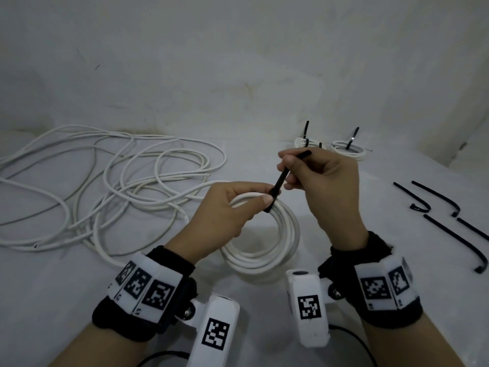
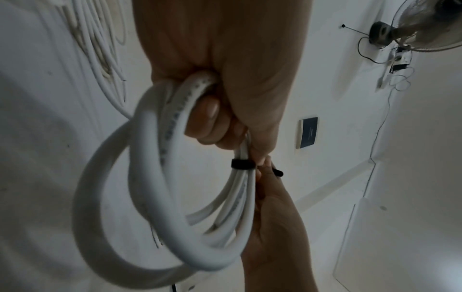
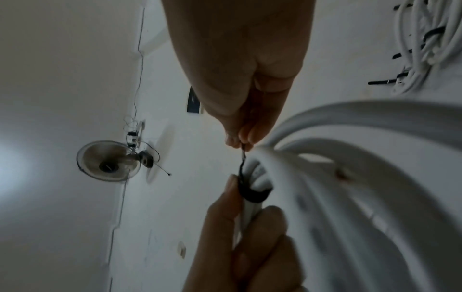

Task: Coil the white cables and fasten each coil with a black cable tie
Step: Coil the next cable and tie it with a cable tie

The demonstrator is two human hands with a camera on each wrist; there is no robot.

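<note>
White table surface, wall fan, dark wall plate

A dim, plain white room with a white work surface and a wall-mounted fan.

The work surface is white and faintly scuffed; it runs back to a white wall marked with faint stains and scratches, and a second white wall closes the corner on the right. The light is low, cool and grey. The wrist views look up at more white wall, where a round caged fan is mounted, with thin dark wires running from it along the wall. Near the fan hangs a small dark rectangular plate in a pale frame. Thin seams cross the white wall.
</note>
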